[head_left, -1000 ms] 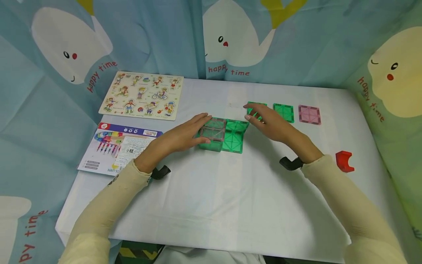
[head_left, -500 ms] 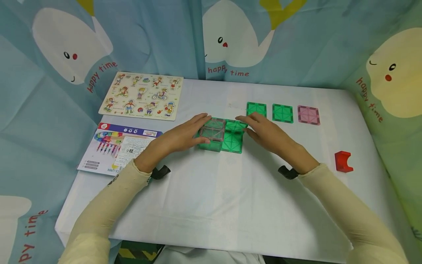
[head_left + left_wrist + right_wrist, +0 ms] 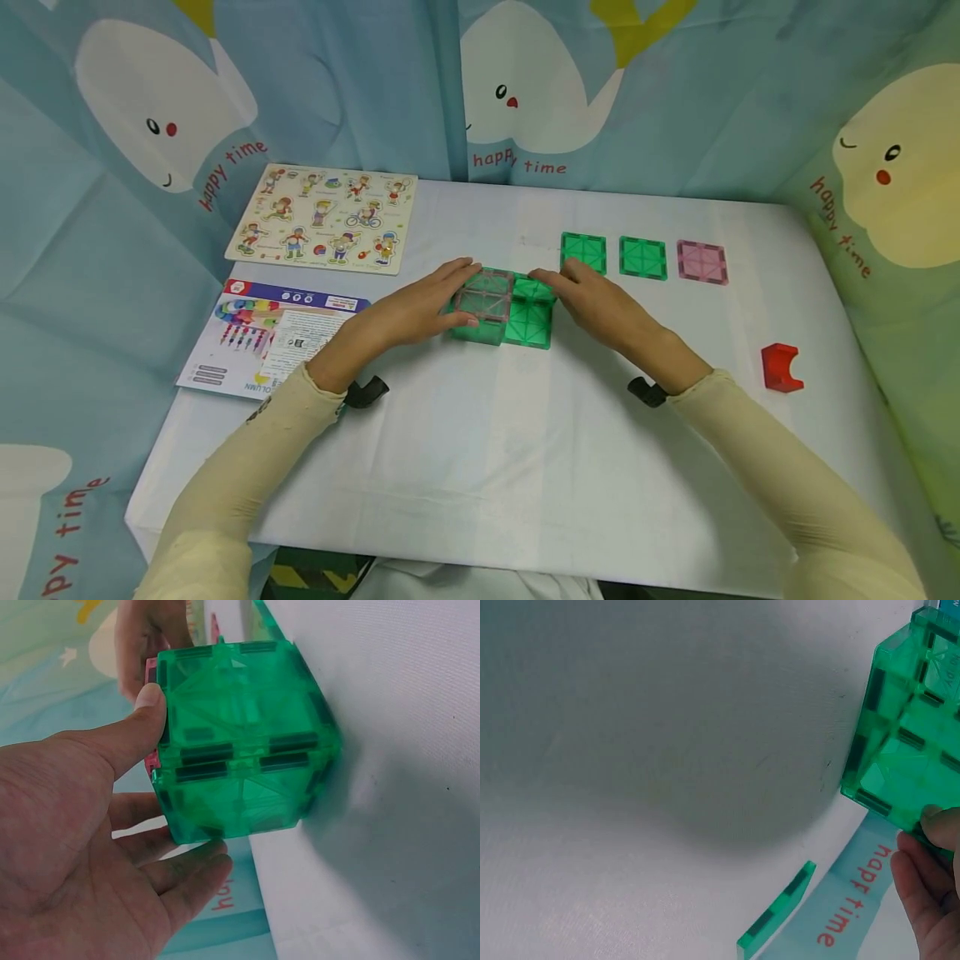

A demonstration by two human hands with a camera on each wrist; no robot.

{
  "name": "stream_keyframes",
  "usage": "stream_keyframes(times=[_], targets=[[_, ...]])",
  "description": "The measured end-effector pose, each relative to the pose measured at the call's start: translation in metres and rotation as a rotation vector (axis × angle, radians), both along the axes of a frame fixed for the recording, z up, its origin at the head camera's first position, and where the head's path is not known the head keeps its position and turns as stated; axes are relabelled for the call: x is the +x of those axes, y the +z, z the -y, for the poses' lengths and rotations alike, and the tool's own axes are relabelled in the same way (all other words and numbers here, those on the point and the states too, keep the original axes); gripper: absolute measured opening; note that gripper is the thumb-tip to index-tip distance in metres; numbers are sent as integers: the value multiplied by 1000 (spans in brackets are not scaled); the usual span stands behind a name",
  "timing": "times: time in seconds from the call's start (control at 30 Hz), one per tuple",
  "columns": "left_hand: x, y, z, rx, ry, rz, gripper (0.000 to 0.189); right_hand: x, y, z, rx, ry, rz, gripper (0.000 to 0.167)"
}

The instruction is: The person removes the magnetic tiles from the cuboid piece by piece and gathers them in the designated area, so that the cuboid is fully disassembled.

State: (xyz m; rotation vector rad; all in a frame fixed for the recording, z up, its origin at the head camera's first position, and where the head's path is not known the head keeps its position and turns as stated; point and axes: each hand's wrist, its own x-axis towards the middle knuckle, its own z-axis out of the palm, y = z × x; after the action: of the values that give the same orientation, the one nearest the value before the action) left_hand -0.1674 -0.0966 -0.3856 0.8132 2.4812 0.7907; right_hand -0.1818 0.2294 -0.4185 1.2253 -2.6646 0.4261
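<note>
My left hand [image 3: 408, 308] holds a small cube of see-through magnetic tiles, its thumb at the top edge and its fingers along the left side. The cube [image 3: 232, 712] has green sides and a pink tile [image 3: 483, 304] on top. Against its right side lies a flat green tile [image 3: 529, 329]. Another green tile [image 3: 527, 287] stands up along the back edge of that flat one. My right hand [image 3: 603, 308] pinches the standing tile at its right end, with the thumb on the near face in the right wrist view.
Two loose green tiles [image 3: 642, 257] and a pink tile [image 3: 702, 262] lie in a row at the back right. A red curved block [image 3: 782, 367] sits at the right. On the left are a picture puzzle board [image 3: 322, 218] and a printed box or booklet [image 3: 247, 333].
My right hand has come left and down from beside the loose tiles to the standing green tile and taken hold of it. The left hand and the cube have stayed put.
</note>
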Motion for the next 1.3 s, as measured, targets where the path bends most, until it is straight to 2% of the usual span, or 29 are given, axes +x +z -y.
stream_keyframes(times=[0.27, 0.63, 0.77, 0.93, 1.07, 1.13, 1.3], targets=[[1, 1, 0, -4, 5, 4, 86, 3, 1, -2, 47, 33, -89, 62], [0, 0, -1, -9, 4, 1, 86, 5, 8, -6, 38, 11, -94, 60], [0, 1, -1, -13, 3, 6, 87, 3, 15, -13, -14, -37, -44, 57], [1, 1, -1, -12, 3, 5, 87, -1, 26, -28, -169, -101, 45, 47], [1, 0, 0, -14, 2, 2, 87, -6, 34, -41, -280, -143, 66, 41], [0, 0, 0, -17, 3, 0, 87, -9, 38, -47, -305, -179, 88, 40], [0, 0, 0, -21, 4, -2, 87, -14, 43, -62, -298, -280, 235, 38]])
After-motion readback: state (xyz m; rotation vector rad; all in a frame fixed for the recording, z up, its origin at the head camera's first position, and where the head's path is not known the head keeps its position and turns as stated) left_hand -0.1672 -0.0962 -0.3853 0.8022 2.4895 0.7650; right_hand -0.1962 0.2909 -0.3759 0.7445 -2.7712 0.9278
